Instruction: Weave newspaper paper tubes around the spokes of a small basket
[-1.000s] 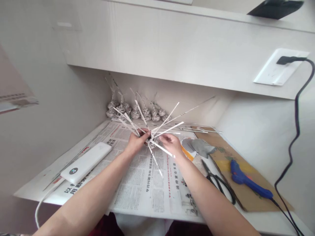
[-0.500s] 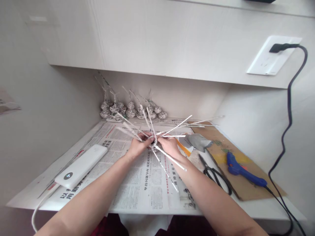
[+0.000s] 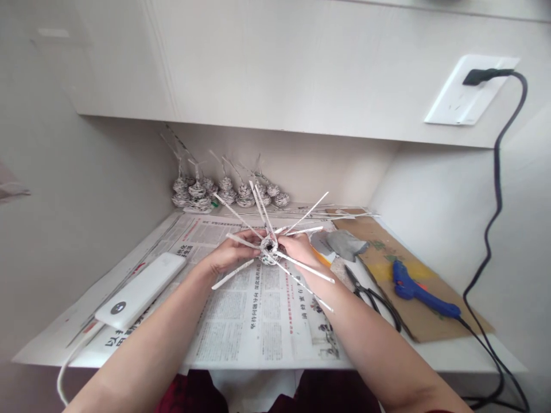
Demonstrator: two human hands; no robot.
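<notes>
Paper weave | between left grip and right grip | touching both

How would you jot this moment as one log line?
left hand: holding woven paper piece; right hand: holding its other side; on cardboard: blue glue gun; at back: gourd-shaped woven pieces

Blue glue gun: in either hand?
No, the glue gun lies on the cardboard, while the left hand and right hand hold the woven paper piece.
</notes>
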